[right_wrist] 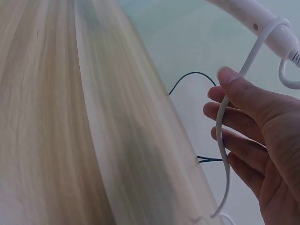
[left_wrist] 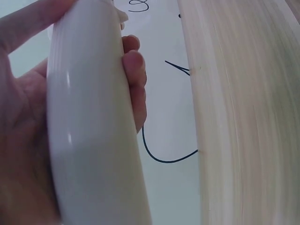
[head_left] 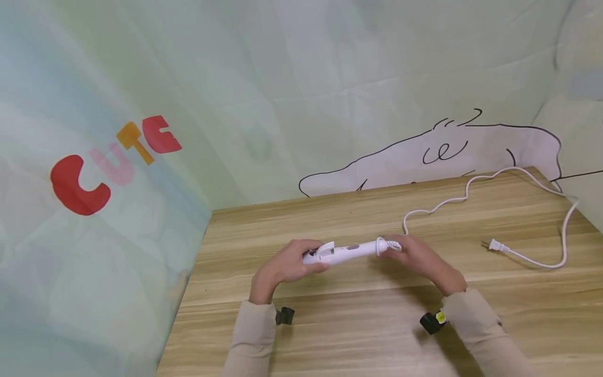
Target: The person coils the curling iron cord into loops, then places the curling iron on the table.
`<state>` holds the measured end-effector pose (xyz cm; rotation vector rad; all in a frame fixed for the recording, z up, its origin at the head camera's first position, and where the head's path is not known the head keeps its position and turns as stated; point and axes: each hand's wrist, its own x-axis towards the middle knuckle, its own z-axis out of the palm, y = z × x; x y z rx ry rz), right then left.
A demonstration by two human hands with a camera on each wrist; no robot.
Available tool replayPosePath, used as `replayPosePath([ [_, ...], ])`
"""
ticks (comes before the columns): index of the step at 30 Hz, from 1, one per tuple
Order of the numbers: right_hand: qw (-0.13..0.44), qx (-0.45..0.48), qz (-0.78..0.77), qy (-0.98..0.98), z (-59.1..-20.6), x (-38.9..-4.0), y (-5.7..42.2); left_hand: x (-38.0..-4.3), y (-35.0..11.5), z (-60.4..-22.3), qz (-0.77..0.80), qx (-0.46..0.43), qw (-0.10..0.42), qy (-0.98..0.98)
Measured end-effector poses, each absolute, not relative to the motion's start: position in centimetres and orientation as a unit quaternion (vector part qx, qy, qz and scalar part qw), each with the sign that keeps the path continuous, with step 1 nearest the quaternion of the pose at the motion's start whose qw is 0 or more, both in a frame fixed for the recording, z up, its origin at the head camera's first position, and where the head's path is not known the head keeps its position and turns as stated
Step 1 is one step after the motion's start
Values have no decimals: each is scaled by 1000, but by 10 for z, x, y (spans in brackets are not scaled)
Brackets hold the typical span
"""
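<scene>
A white curling iron [head_left: 354, 253], with a raised lever-like piece and a grey button, spans the space between both hands above the table. The left hand [head_left: 293, 260] grips its left end; in the left wrist view the thumb and fingers [left_wrist: 135, 68] lie on either side of the smooth white body [left_wrist: 91, 117]. At the other end, a loop of the white cord [right_wrist: 255, 49] goes round the handle end. The right hand [right_wrist: 269, 126] pinches this cord between thumb and forefinger, its other fingers loosely bent beneath.
The rest of the cord [head_left: 464, 198] runs across the right side of the wooden table [head_left: 358, 335] and bends back to a two-pin plug [head_left: 494, 245]. Printed cloth [head_left: 264, 131] hangs behind and to the left, bearing coloured letters. Black wrist cameras [head_left: 285, 315] sit at both sleeves.
</scene>
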<state>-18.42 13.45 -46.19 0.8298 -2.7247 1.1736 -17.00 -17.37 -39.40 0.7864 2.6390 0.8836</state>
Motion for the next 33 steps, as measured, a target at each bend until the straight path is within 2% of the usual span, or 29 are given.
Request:
replayPosePath([
  [6, 86, 327, 330, -881, -457, -189, 144, -164, -168, -387, 288, 282, 121, 907],
  [13, 65, 331, 289, -896, -442, -199, 149, -159, -159, -383, 248, 308, 113, 911],
  [20, 93, 350, 225, -905, -415, -206, 147, -156, -156, -381, 222, 307, 111, 919],
  [33, 151, 322, 191, -915, -379, -179, 124, -159, -161, -385, 204, 272, 102, 935],
])
